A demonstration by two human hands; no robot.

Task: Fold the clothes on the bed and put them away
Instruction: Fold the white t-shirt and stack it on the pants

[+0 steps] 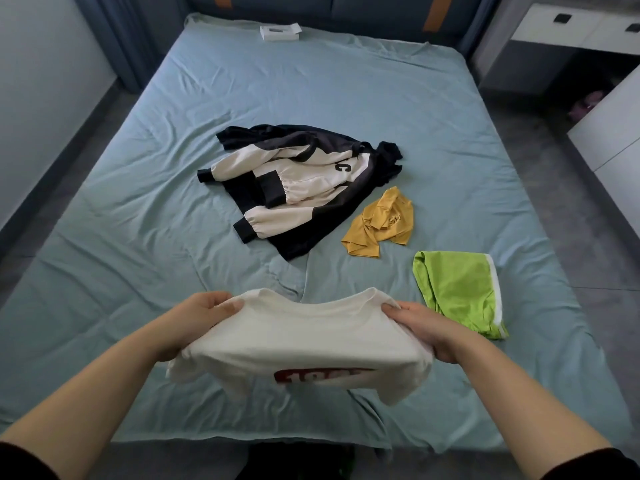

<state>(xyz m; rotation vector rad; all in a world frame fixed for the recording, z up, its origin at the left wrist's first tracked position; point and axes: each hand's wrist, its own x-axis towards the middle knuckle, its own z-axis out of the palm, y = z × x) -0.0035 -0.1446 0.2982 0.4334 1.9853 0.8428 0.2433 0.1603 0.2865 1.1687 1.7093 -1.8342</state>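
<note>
Close to the near edge of the bed (138, 237), about midway along it, a white T-shirt (301, 344) is held stretched between both hands. The left hand (204, 320) grips the shirt's left side, fingers curled around bunched cloth by the shoulder. The right hand (426, 330) grips the opposite side in the same way, thumb on top. The collar edge faces away from the person. A red print (322, 374) with white figures shows on the lower part, where the cloth curves under and droops towards the sheet. I cannot tell if the hem touches the sheet. Both forearms are bare, with dark sleeves at the bottom corners of the view.

Just beyond the right hand, towards the bed's right edge, lies a bright green garment (460, 292) with white trim, flat on the sheet. Further in, a crumpled yellow garment (381, 220) sits near it but apart. A black and cream jacket (294, 188) lies spread loosely around the bed's centre, sleeves folded across its front, its dark hem right next to the yellow piece.

At the far edge, by the headboard (346, 8), rests a small white box (280, 32). Beyond the far right corner stands a white drawer unit (571, 26).
</note>
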